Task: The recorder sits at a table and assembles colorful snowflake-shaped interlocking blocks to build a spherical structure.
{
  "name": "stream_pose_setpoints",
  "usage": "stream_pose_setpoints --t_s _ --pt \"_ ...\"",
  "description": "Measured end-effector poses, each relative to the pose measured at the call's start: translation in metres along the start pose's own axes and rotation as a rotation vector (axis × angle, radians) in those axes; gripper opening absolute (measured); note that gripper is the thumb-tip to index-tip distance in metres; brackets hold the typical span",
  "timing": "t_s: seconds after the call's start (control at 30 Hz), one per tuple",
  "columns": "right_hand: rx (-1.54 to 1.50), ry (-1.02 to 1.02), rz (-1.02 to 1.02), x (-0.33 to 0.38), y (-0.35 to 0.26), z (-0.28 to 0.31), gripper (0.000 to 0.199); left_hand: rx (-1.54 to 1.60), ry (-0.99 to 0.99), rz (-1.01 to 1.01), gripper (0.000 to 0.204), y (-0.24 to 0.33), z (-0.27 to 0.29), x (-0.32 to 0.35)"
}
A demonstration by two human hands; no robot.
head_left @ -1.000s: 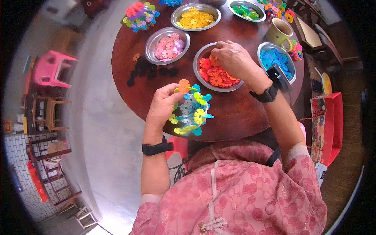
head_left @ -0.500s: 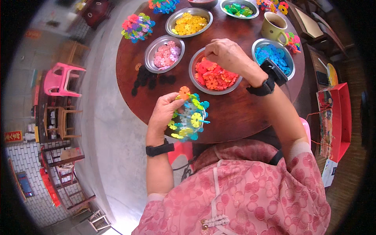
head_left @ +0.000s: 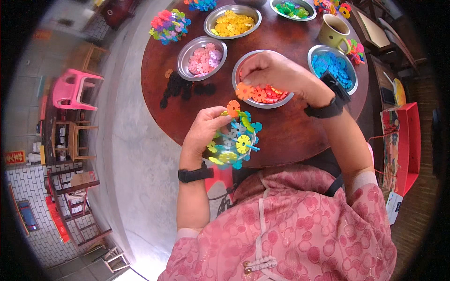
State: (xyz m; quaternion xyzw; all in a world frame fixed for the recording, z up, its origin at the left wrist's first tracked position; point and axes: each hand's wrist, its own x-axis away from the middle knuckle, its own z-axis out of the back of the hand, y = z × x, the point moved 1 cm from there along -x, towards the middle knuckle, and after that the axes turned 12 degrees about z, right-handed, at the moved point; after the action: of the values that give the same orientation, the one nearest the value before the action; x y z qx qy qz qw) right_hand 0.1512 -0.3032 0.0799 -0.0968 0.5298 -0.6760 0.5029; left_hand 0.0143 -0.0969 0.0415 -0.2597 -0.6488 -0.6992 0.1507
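My left hand (head_left: 206,129) is closed on a round openwork ball (head_left: 236,139) of interlocking flower-shaped plastic discs in yellow, teal and pale clear colours. An orange flower disc (head_left: 233,108) stands up at its top edge, by my thumb. My right hand (head_left: 276,72) is over the metal bowl of red and orange discs (head_left: 269,96) and pinches an orange flower disc (head_left: 244,91) at its near left rim. That disc is apart from the ball. The hand hides much of the bowl.
Metal bowls hold pink discs (head_left: 204,58), yellow discs (head_left: 233,23), green discs (head_left: 293,9) and blue discs (head_left: 332,68). Black discs (head_left: 183,89) lie loose on the round wooden table (head_left: 164,119). A mug (head_left: 333,32) and finished multicoloured balls (head_left: 169,25) stand farther back.
My right hand has come down and nearer out of the red bowl, now showing an orange disc in its fingers. The ball in my left hand has shifted slightly right.
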Motion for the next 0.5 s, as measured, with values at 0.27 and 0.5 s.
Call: stream_pose_setpoints --t_s 0.27,0.5 --pt "-0.133 -0.195 -0.137 -0.003 -0.015 -0.019 0.013 0.162 -0.090 0.086 0.016 0.010 -0.009 0.014" --pt "-0.178 -0.142 -0.080 -0.001 -0.012 -0.024 0.017 0.191 -0.101 0.091 0.014 0.010 -0.009 0.015"
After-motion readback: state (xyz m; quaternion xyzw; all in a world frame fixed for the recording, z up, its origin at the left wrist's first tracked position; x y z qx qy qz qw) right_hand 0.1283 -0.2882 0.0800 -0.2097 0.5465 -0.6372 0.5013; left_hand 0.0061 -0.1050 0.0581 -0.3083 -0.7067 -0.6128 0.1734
